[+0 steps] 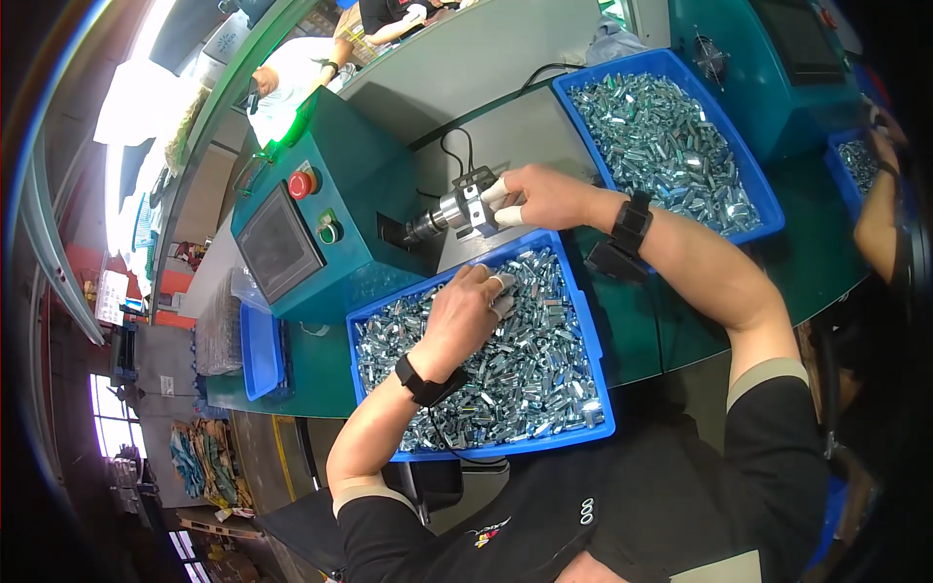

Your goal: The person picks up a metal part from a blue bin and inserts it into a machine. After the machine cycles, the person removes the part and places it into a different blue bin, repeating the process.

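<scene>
My left hand reaches down into the nearer blue tray, its fingers curled among the small shiny metal pieces. Whatever lies between those fingertips is too small to make out. White covers sit on fingertips of both hands. Higher up, my right hand is at the outer end of a metal fixture, thumb and forefinger apart with a gap showing between them. A silver cylindrical spindle joins that fixture to the teal machine.
On the machine are a red button, a green-ringed switch and a dark screen. Another blue tray of metal pieces stands right, before a second machine. An empty-looking blue bin sits left. Other people work beyond the partition.
</scene>
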Motion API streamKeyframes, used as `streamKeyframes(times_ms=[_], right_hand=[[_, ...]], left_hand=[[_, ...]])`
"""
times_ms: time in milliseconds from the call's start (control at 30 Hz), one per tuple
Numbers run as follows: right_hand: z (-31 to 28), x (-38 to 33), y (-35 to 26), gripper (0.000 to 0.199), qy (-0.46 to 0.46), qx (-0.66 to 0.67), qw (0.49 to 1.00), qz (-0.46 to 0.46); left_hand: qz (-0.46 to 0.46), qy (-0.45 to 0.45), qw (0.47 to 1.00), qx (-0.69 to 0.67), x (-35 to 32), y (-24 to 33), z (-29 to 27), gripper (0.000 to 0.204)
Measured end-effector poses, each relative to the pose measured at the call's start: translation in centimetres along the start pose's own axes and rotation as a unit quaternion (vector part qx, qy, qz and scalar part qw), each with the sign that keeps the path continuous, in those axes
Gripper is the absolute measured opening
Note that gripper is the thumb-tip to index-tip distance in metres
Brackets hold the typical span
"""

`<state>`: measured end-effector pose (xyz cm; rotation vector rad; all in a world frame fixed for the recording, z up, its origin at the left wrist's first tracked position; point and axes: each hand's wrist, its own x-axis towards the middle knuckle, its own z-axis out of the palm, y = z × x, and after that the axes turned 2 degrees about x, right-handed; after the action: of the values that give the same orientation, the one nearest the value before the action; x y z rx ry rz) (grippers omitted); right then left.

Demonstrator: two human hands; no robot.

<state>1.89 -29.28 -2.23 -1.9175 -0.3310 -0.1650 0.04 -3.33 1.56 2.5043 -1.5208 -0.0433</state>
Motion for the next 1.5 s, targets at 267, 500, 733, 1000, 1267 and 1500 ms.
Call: streamKeyframes(times_ms=[267, 500, 733, 1000, 1267, 1500], right_hand=[[-0.1, 0.1, 1.3, 0.030, 0.085, 0.038, 0.994, 0.063], [-1.6, 0.3, 0.9, 0.032, 0.167, 0.022, 0.979, 0.115], [0.5, 1.8, -4.6, 0.033, 0.144, -0.342, 0.928, 0.039], [0.0, 2.2, -6.7, 0.018, 0.153, -0.438, 0.885, -0.017], [-9.0, -7.0, -4.0, 0.031, 0.160, -0.494, 0.845, 0.125], [-10.4, -11.0, -4.3, 0.043, 0.242, -0.476, 0.833, 0.144]], left_hand=[[0.013, 0.007, 1.000, 0.010, 0.0, -0.1, 1.2, 0.018], [-0.013, 0.017, 1.000, -0.021, -1.4, -0.2, 0.9, 0.018], [-0.054, 0.026, 0.998, -0.025, -2.2, -0.1, -0.8, 0.019], [-0.048, 0.169, 0.973, -0.152, 0.6, -1.9, -2.3, 0.023], [0.013, 0.232, 0.971, -0.057, 7.8, -2.2, -3.2, 0.015], [-0.002, 0.210, 0.978, -0.015, 10.2, -3.3, -1.8, 0.016]])
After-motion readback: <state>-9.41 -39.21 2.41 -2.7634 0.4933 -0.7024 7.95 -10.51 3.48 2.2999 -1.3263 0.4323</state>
